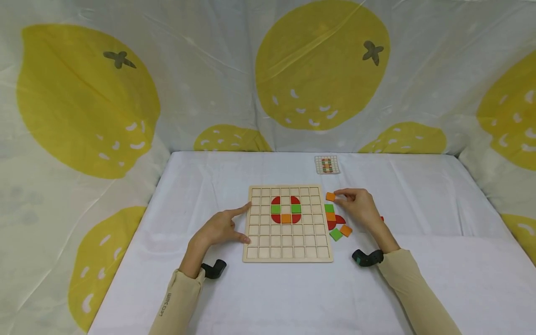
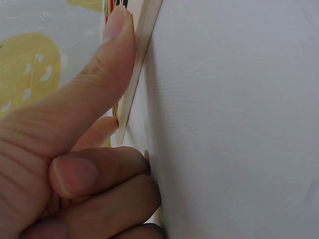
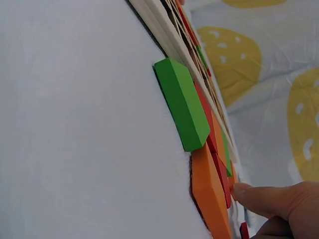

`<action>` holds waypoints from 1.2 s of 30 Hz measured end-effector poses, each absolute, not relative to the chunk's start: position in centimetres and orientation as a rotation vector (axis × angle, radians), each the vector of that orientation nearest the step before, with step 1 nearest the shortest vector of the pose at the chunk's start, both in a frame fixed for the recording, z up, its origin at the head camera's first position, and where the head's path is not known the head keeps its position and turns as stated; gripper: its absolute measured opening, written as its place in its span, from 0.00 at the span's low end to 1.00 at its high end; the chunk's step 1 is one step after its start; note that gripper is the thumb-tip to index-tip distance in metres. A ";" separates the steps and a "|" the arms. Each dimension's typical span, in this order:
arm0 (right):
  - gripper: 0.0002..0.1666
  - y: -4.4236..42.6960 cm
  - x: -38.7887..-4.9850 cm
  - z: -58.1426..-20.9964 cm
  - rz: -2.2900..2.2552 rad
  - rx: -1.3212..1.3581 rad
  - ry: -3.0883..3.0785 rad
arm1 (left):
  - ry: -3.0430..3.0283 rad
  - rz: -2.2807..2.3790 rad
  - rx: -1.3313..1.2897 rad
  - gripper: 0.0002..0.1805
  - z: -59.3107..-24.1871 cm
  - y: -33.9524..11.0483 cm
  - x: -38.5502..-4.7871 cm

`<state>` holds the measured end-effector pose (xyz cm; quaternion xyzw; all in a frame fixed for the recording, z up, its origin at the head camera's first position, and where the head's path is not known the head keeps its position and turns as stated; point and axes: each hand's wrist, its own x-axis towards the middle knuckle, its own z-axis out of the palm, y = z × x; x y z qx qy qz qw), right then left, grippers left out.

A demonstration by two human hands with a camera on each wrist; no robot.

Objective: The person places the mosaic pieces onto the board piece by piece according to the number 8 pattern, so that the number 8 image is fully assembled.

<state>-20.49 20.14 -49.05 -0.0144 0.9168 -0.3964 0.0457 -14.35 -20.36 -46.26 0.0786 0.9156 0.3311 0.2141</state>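
Note:
Against the left edge of a wooden grid board [image 1: 289, 255] rest the thumb and index finger of my left hand [image 1: 217, 229]; the left wrist view shows its other fingers curled under. Beyond the board's upper right edge, my right hand [image 1: 361, 207] pinches an orange square [image 1: 330, 197] between thumb and fingertips. Red rounded pieces [image 1: 275, 218], two green squares [image 1: 296, 208] and an orange square [image 1: 286, 218] lie in the grid. Beside the right edge are loose pieces: green [image 3: 182, 104], orange [image 3: 209, 191] and red, some overlapping.
A small pattern card [image 1: 327, 164] lies behind the board on the white cloth. Another red piece [image 1: 382, 218] shows partly past the right wrist. Lemon-print cloth [image 1: 209, 83] hangs at the back and sides.

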 end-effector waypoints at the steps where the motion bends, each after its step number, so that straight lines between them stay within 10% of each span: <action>1: 0.18 20.2 -20.5 -49.0 -1.213 -0.040 2.798 | 2.540 0.919 0.219 0.60 -46.3 -20.4 -14.4; 36: 0.20 18.0 -20.3 -48.4 -1.318 -0.128 2.705 | 2.540 0.913 0.211 0.60 -46.3 -20.4 -14.3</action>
